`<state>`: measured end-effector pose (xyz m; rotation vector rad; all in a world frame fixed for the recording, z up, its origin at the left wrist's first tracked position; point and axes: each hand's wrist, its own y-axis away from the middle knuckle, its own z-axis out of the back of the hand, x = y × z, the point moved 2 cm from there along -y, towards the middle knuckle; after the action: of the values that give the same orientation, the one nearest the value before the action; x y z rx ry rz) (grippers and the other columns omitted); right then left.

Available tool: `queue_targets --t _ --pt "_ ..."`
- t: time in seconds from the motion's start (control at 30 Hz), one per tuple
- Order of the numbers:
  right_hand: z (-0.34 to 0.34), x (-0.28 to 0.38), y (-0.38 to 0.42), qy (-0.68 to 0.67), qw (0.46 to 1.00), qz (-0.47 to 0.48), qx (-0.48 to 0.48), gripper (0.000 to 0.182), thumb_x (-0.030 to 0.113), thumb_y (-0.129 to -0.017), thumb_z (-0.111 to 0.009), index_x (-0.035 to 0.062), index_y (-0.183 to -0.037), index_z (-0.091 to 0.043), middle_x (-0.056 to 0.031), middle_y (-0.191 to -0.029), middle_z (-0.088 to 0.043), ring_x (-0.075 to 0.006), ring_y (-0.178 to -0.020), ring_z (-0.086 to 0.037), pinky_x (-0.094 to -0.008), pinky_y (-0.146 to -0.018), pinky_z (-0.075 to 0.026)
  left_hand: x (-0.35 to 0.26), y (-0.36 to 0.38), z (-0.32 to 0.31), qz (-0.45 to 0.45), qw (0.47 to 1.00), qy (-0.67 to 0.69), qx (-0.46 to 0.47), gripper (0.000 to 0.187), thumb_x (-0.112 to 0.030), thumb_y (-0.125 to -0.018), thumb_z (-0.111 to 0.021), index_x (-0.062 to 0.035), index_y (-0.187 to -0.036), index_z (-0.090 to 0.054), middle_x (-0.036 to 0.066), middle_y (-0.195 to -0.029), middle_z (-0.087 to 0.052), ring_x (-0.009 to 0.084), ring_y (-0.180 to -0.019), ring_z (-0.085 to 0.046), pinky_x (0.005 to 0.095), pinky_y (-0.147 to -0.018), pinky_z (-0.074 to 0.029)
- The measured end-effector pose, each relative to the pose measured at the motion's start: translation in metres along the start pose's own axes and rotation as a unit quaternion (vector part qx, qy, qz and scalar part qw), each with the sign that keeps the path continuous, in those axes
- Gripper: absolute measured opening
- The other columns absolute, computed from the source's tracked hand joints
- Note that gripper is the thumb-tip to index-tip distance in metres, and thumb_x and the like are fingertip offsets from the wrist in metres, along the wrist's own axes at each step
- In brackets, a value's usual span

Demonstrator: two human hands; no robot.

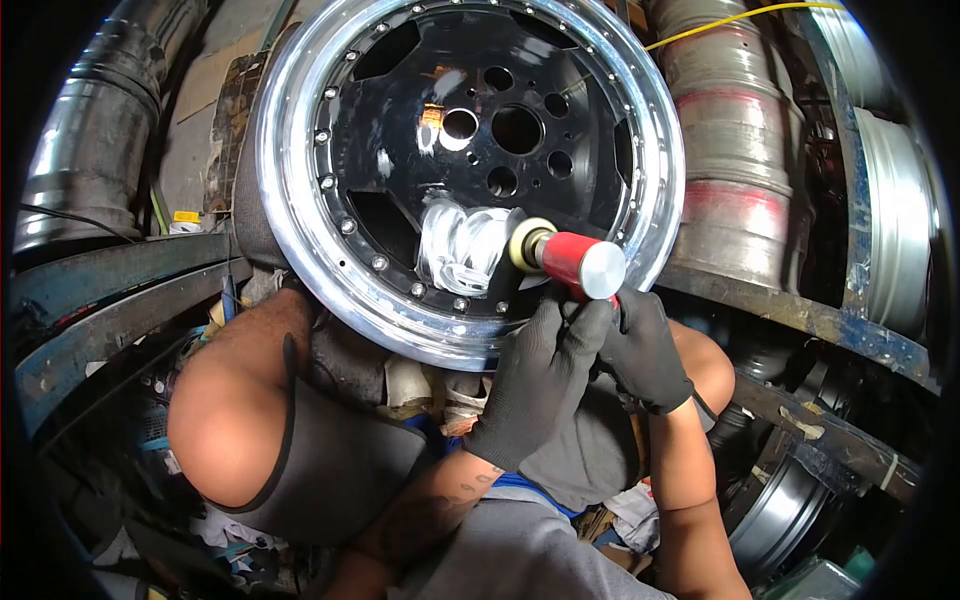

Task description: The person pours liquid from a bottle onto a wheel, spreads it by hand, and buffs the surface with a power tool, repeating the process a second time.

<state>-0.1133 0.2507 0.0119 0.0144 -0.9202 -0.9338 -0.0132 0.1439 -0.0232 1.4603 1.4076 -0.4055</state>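
Note:
A black wheel with a polished silver rim (300, 235) lies in front of my knees. White compound (465, 250) is smeared over the lower part of its black face. Both my hands wear dark gloves. My left hand (545, 375) and my right hand (645, 350) are wrapped together round the lower part of a red polishing tool (570, 262) with a silver end cap. The tool's round pale yellow pad (524, 243) is at the wheel's face, just right of the white smear. The fingers under the tool are partly hidden.
Stacked metal wheel barrels (730, 150) stand at the right, beside a worn blue metal frame (850, 325). More silver barrels (90, 150) are at the left. A yellow hose (740, 17) crosses the upper right. A small yellow box (186, 217) sits left of the wheel.

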Motion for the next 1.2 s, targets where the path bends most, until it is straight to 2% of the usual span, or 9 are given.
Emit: queue_targets --t 0.2,0.33,0.43,0.5,0.6,0.9,1.0,1.1,1.2 --pt "0.006 0.013 -0.006 0.011 0.999 0.032 0.004 0.031 0.019 -0.095 -0.069 -0.0060 -0.114 -0.066 -0.0231 -0.085 -0.070 -0.0263 -0.074 -0.069 -0.0384 -0.073 -0.053 0.011 -0.002 0.002 0.064 0.998 0.012 0.016 0.053 -0.045 -0.109 -0.052 0.0056 -0.124 -0.060 0.013 -0.107 -0.068 0.0167 -0.100 -0.064 0.0335 -0.088 -0.053" --pt "0.006 0.010 -0.007 0.041 0.999 0.029 -0.002 0.031 0.020 -0.095 -0.069 -0.0053 -0.114 -0.067 -0.0227 -0.087 -0.071 -0.0280 -0.077 -0.072 -0.0389 -0.074 -0.054 0.008 -0.004 0.001 0.009 0.999 0.047 0.012 0.054 -0.045 -0.111 -0.050 0.0061 -0.128 -0.058 0.012 -0.111 -0.067 0.0154 -0.100 -0.064 0.0316 -0.088 -0.054" --pt "0.011 0.019 -0.010 0.017 0.999 -0.029 0.043 0.032 0.021 -0.095 -0.070 -0.0048 -0.114 -0.067 -0.0231 -0.088 -0.072 -0.0299 -0.078 -0.073 -0.0395 -0.074 -0.054 0.015 -0.005 0.002 -0.011 0.999 0.035 0.011 0.054 -0.044 -0.112 -0.049 0.0064 -0.130 -0.057 0.012 -0.113 -0.066 0.0154 -0.099 -0.064 0.0309 -0.086 -0.055" --pt "0.008 0.014 -0.011 0.035 0.999 0.002 0.021 0.032 0.021 -0.095 -0.070 -0.0047 -0.114 -0.067 -0.0228 -0.088 -0.072 -0.0301 -0.078 -0.073 -0.0396 -0.074 -0.054 0.016 -0.007 0.002 -0.034 0.999 0.003 0.005 0.054 -0.043 -0.112 -0.049 0.0068 -0.131 -0.056 0.011 -0.114 -0.066 0.0152 -0.098 -0.065 0.0302 -0.084 -0.055" --pt "0.010 0.014 -0.011 0.023 0.999 -0.007 0.028 0.033 0.021 -0.095 -0.071 -0.0046 -0.114 -0.066 -0.0223 -0.087 -0.072 -0.0304 -0.077 -0.073 -0.0399 -0.074 -0.054 0.025 -0.010 -0.002 -0.035 0.997 0.056 -0.032 0.050 -0.045 -0.108 -0.056 0.0019 -0.123 -0.061 0.024 -0.099 -0.071 0.0383 -0.094 -0.072 0.0432 -0.081 -0.054" --pt "0.011 0.013 -0.015 0.038 0.999 0.009 0.018 0.033 0.023 -0.095 -0.071 -0.0044 -0.112 -0.067 -0.0226 -0.086 -0.071 -0.0329 -0.076 -0.072 -0.0410 -0.072 -0.054 0.021 -0.010 0.000 -0.020 0.999 0.033 -0.034 0.053 -0.048 -0.107 -0.055 0.0028 -0.123 -0.063 0.027 -0.107 -0.070 0.0424 -0.103 -0.070 0.0464 -0.086 -0.053" --pt "0.010 0.016 -0.016 0.042 0.999 -0.009 0.021 0.033 0.024 -0.095 -0.071 -0.0044 -0.111 -0.067 -0.0226 -0.087 -0.072 -0.0355 -0.077 -0.071 -0.0412 -0.073 -0.054 0.022 -0.015 0.005 -0.054 0.999 -0.005 0.001 0.055 -0.044 -0.112 -0.048 0.0050 -0.136 -0.056 0.011 -0.115 -0.067 0.0141 -0.099 -0.065 0.0289 -0.083 -0.056" --pt "0.014 0.019 -0.016 0.052 0.998 -0.013 0.041 0.033 0.024 -0.095 -0.071 -0.0040 -0.112 -0.067 -0.0229 -0.089 -0.072 -0.0373 -0.079 -0.072 -0.0413 -0.074 -0.054 0.025 -0.012 0.004 -0.019 0.999 0.031 0.009 0.059 -0.046 -0.112 -0.048 0.0060 -0.137 -0.055 0.012 -0.116 -0.067 0.0154 -0.104 -0.063 0.0301 -0.090 -0.053" --pt "0.012 0.022 -0.015 0.063 0.998 0.010 0.029 0.035 0.025 -0.095 -0.071 -0.0037 -0.114 -0.067 -0.0234 -0.090 -0.072 -0.0385 -0.081 -0.072 -0.0416 -0.074 -0.054 0.016 -0.007 0.007 -0.010 1.000 -0.007 0.023 0.062 -0.048 -0.111 -0.048 0.0067 -0.139 -0.053 0.013 -0.118 -0.066 0.0155 -0.107 -0.062 0.0306 -0.094 -0.051"
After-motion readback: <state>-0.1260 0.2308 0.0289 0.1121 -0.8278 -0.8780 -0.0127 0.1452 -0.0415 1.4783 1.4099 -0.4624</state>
